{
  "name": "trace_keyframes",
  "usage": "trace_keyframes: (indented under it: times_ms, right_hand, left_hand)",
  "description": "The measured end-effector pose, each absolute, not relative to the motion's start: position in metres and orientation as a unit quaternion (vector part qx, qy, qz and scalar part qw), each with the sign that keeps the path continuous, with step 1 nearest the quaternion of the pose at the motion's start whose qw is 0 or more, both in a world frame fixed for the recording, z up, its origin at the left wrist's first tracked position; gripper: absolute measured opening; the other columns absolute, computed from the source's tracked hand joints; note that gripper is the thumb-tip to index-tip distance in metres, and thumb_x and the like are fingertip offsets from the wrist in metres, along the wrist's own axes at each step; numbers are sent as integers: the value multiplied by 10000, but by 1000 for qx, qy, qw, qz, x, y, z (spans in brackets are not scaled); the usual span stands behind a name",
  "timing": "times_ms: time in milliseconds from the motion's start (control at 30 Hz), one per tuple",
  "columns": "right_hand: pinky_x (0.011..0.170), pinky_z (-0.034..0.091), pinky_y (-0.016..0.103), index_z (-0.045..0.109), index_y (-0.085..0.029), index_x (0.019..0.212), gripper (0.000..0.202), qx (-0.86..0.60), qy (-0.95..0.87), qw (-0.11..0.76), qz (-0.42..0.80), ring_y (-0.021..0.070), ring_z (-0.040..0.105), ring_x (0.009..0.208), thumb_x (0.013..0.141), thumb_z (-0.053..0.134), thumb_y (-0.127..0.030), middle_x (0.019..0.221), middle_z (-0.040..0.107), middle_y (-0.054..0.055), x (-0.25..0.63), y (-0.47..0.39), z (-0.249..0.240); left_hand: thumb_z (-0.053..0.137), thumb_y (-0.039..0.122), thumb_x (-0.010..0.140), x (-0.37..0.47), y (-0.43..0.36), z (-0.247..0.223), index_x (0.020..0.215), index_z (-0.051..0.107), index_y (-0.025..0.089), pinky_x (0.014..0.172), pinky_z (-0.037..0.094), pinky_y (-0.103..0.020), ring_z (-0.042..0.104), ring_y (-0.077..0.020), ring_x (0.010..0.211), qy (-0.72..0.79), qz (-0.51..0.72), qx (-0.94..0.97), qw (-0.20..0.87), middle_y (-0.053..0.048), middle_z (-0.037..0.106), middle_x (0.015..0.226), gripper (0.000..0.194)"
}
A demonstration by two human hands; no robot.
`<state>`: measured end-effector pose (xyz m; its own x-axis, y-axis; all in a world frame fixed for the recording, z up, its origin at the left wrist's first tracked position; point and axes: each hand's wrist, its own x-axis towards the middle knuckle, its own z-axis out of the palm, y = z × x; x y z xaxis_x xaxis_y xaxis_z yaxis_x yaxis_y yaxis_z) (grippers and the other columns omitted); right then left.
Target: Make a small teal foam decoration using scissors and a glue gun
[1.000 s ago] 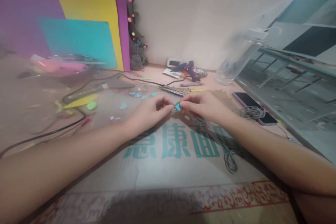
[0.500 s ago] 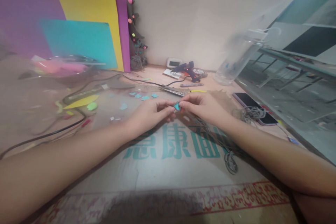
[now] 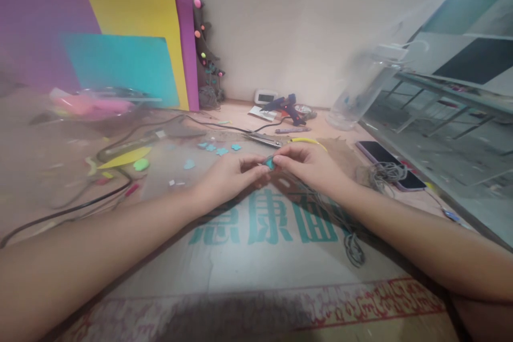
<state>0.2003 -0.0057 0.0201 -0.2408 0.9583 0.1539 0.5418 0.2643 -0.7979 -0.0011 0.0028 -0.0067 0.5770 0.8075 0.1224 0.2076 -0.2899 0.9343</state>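
A small teal cut-out piece [image 3: 270, 162] is pinched between the fingertips of both hands, above the printed white sheet [image 3: 236, 272]. My left hand [image 3: 228, 176] grips its left side with thumb and fingers, which hide part of it. From the right, the thumb and forefinger of my right hand [image 3: 310, 165] close on its other edge. Thin grey cord [image 3: 354, 250] trails from beneath my right hand to a loose bundle on the sheet. Beyond my left hand lie several teal flower-shaped pieces [image 3: 222, 151]. Scissors [image 3: 264, 140] rest just behind the hands.
A dark glue gun [image 3: 294, 109] and a small white digital clock [image 3: 265, 97] stand at the back. At right are a phone [image 3: 388, 163] with grey cord over it and a clear bottle [image 3: 352, 93]. A black cable [image 3: 76, 203] curves along the left. Coloured sheets [image 3: 132, 69] lean behind.
The fingertips have shifted slightly around the teal piece, and less of its face shows. Both hands stay in nearly the same place; the view has moved a little.
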Motion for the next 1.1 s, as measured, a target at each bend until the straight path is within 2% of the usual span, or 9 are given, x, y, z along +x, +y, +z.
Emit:
trace_keyframes:
  times_ms: [200, 433, 800, 933, 1100]
  right_hand:
    - [641, 489, 266, 708, -188, 809, 174, -521, -729, 326, 300, 145, 635, 679, 838, 625, -339, 760, 727, 21, 200, -7, 22]
    - [657, 496, 265, 708, -183, 827, 178, -520, -731, 323, 301, 149, 655, 704, 846, 622, -339, 768, 731, 22, 199, -9, 23]
    - [653, 481, 273, 698, -178, 824, 226, -509, -738, 313, 313, 157, 642, 708, 873, 585, -368, 759, 721, 29, 200, -8, 21]
    - [640, 472, 275, 691, -178, 795, 230, -515, -739, 310, 302, 152, 626, 671, 860, 588, -373, 731, 715, 24, 200, -8, 22]
    - [625, 455, 269, 695, -179, 774, 221, -510, -752, 302, 291, 149, 621, 655, 857, 578, -347, 703, 709, 19, 198, -9, 24]
  left_hand:
    - [476, 468, 934, -2, 6, -6, 811, 654, 166, 511, 411, -228, 583, -130, 566, 398, 325, 731, 448, -14, 656, 642, 372]
    - [530, 443, 912, -2, 6, -7, 823, 670, 167, 582, 418, -234, 588, -133, 629, 388, 325, 752, 422, -3, 666, 681, 323]
    - [458, 412, 953, -2, 3, -2, 730, 642, 166, 630, 401, -250, 568, -134, 654, 382, 329, 774, 384, 6, 640, 687, 379]
    - [498, 428, 933, -3, 5, -3, 820, 682, 167, 694, 416, -271, 593, -161, 758, 386, 358, 768, 364, -10, 661, 770, 339]
    - [565, 437, 883, -2, 6, -6, 902, 706, 167, 682, 418, -287, 591, -172, 765, 390, 357, 760, 379, -30, 686, 839, 304]
